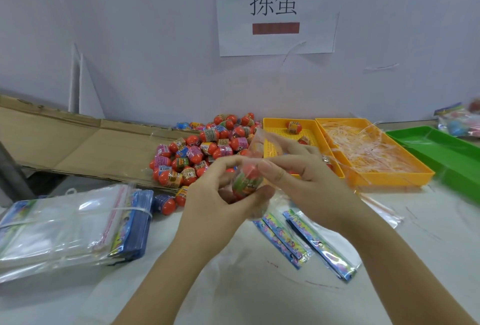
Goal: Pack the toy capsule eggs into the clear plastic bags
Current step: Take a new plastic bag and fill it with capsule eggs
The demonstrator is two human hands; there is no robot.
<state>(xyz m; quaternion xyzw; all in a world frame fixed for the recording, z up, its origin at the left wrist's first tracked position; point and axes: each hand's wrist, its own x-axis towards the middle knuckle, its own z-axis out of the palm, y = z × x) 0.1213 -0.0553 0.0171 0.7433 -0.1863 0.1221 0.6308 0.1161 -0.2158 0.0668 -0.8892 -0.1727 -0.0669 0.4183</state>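
Grips one toy capsule egg (245, 181) at frame centre with the left hand (215, 194), pinches a clear plastic bag (261, 137) around it with the right hand (306, 176); seems far from done, given the egg pile (205, 148) above.

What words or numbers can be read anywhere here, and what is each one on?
"拣蛋": on the white paper sign on the wall.
"6+": on the label of one loose egg in the pile.
Too blurred to read: the label of the held egg, which the left hand grips in the clear bag pinched by the right hand; the colourful header cards; the bundled bags.
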